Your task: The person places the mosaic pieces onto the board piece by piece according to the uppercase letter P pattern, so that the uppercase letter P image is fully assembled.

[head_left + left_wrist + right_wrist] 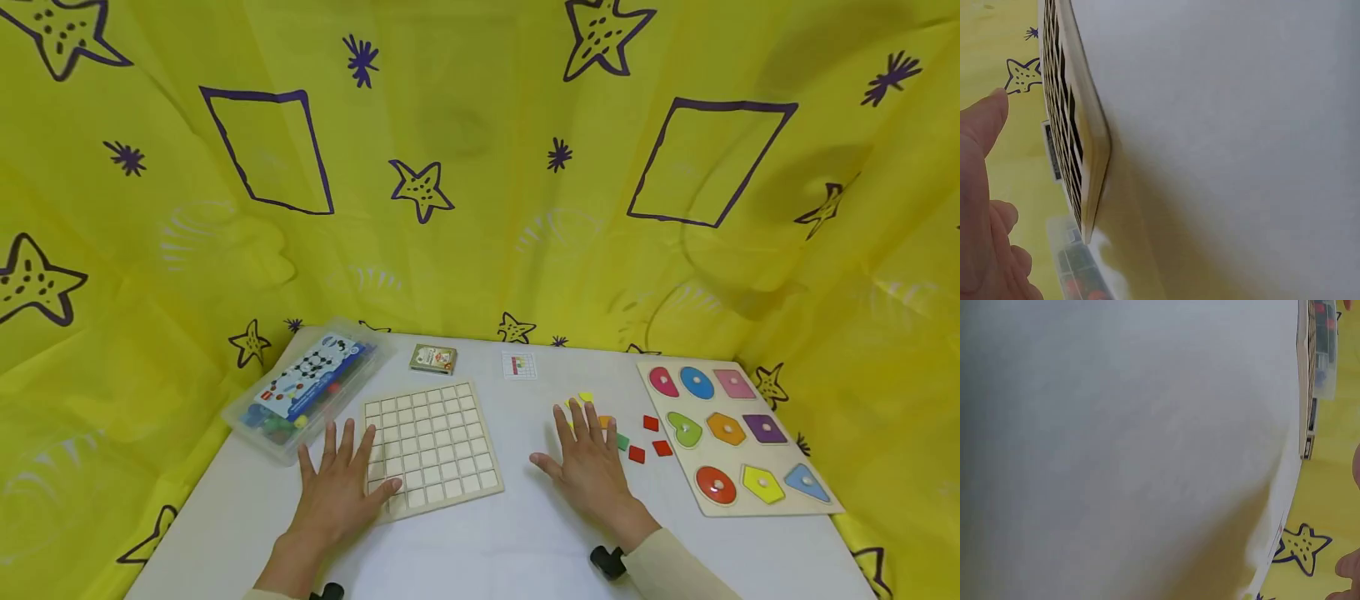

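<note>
My left hand (337,483), fingers spread, reaches over the left edge of a wooden grid board (427,450) divided into small square cells. In the left wrist view the board (1094,137) shows edge-on, with the thumb (988,119) raised beside it. My right hand (588,467) has its fingers spread over the table, palm down and holding nothing. Just past its fingertips lie small coloured tiles: a yellow piece (587,397), an orange one (606,422) and a green one (622,442), partly hidden by the fingers. Several red tiles (651,423) lie to their right.
A clear plastic case (300,442) of coloured parts stands at the left. Behind the grid board are a small card box (433,358) and a printed pattern card (519,365). A wooden shape puzzle (712,450) with knobbed pieces lies at the right. Yellow cloth (480,250) hangs behind the table.
</note>
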A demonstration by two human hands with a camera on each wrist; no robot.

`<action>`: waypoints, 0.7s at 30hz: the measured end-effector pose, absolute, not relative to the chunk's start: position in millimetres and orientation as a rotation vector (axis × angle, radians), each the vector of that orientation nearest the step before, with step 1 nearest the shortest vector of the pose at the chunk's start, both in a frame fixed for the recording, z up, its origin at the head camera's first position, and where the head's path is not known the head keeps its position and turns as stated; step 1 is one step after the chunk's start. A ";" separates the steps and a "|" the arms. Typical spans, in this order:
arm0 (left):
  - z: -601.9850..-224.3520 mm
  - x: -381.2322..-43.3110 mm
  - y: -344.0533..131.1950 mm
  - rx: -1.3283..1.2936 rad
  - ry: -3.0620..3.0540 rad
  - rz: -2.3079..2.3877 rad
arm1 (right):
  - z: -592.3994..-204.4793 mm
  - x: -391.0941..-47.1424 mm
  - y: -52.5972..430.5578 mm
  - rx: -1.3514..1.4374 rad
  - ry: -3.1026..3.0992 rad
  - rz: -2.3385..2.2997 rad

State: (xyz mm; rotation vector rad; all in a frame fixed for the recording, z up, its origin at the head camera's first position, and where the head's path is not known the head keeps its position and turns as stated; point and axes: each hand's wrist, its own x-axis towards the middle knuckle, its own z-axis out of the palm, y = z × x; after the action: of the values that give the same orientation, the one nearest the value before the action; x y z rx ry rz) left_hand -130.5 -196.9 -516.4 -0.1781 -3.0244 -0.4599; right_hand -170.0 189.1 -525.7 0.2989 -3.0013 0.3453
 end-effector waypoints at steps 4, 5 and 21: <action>-522.5 -127.4 -195.3 -0.188 -3.025 -0.466 | -524.7 -173.6 176.7 0.352 -3.039 0.353; -523.9 -127.2 -195.2 -0.194 -3.024 -0.464 | -524.5 -174.5 173.3 0.365 -3.049 0.360; -529.2 -131.4 -196.7 -0.250 -3.202 -0.595 | -526.7 -175.7 124.4 0.791 -3.167 0.479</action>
State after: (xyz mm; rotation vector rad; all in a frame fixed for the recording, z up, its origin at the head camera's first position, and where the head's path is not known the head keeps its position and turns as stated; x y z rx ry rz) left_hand -131.4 -196.7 -529.2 -0.2505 -3.2024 -0.5946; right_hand -175.7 124.4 -526.7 0.7906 -3.1668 0.4791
